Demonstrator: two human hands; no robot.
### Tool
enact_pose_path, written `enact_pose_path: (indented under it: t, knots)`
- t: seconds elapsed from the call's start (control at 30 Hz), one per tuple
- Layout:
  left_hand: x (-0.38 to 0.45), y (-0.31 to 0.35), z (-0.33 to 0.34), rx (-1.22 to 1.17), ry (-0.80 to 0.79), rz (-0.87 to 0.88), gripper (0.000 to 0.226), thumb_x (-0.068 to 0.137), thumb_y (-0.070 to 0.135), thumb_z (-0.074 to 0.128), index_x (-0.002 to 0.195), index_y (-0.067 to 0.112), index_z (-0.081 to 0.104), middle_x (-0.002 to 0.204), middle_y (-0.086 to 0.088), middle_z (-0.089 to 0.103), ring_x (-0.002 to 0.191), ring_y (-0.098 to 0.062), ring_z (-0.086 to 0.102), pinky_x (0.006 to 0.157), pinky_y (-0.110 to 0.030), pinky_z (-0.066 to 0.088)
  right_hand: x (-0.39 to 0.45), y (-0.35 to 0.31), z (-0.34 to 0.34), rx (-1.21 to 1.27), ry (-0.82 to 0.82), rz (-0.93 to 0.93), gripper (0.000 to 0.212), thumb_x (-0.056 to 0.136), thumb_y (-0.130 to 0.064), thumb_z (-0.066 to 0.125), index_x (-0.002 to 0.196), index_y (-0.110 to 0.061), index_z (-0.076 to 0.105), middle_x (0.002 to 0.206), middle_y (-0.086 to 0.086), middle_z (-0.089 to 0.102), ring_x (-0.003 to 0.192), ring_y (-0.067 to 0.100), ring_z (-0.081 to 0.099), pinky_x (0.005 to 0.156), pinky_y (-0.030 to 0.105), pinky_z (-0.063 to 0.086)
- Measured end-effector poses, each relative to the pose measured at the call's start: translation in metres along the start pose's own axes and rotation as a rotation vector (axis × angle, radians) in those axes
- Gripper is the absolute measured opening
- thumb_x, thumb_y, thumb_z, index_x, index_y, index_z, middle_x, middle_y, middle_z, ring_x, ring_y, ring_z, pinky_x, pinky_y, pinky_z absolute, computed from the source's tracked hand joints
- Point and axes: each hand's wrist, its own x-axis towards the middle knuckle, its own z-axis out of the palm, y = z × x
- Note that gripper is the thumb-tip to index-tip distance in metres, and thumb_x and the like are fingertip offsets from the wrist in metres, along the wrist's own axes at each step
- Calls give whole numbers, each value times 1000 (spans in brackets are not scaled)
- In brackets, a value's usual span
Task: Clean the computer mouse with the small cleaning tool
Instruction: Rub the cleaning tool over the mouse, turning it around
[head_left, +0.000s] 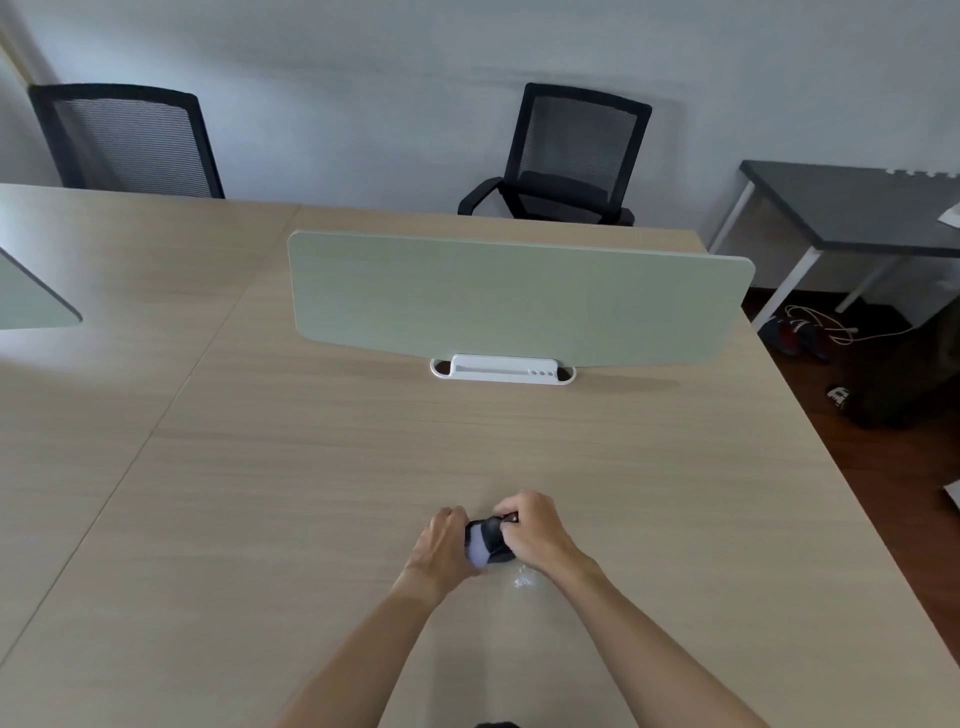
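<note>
A dark computer mouse (497, 544) lies on the wooden desk (311, 493) near its front, between both my hands. My left hand (441, 545) grips the mouse from its left side. My right hand (535, 530) is closed around a small cleaning tool; its dark handle tip (511, 517) shows above my fingers and pale bristles (475, 548) press on the mouse's left part. Most of the mouse and tool is hidden by my fingers.
A small whitish smudge or crumpled bit (522, 579) lies on the desk just right of the mouse. A green divider panel (509, 296) on a white stand (503, 370) crosses the desk farther back. Two black chairs (566, 156) stand behind; the desk's right edge drops to the floor.
</note>
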Motion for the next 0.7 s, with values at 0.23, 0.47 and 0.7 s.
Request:
enact_pose_path:
  t: [0.23, 0.47, 0.7]
  knots:
    - [0, 1, -1, 24, -42, -30, 59, 73, 29, 81, 116, 5, 50, 122, -10, 52, 107, -29, 57, 85, -33, 48, 13, 4, -18, -221, 117, -5, 24, 71, 9, 44, 66, 1, 66, 91, 11, 60, 85, 28, 59, 70, 37, 51]
    - [3, 2, -2, -16, -41, -47, 58, 69, 25, 84, 113, 5, 53, 120, -9, 54, 106, -28, 58, 83, -32, 48, 11, -3, -7, -27, -75, 19, 30, 72, 8, 49, 86, -1, 73, 89, 12, 74, 88, 25, 66, 78, 29, 53]
    - [1, 4, -4, -15, -52, -62, 59, 69, 28, 84, 114, 7, 52, 121, -8, 52, 107, -27, 57, 84, -32, 47, 10, 3, -22, -125, 127, 72, 12, 58, 8, 38, 53, -3, 40, 56, 18, 37, 56, 22, 28, 50, 35, 24]
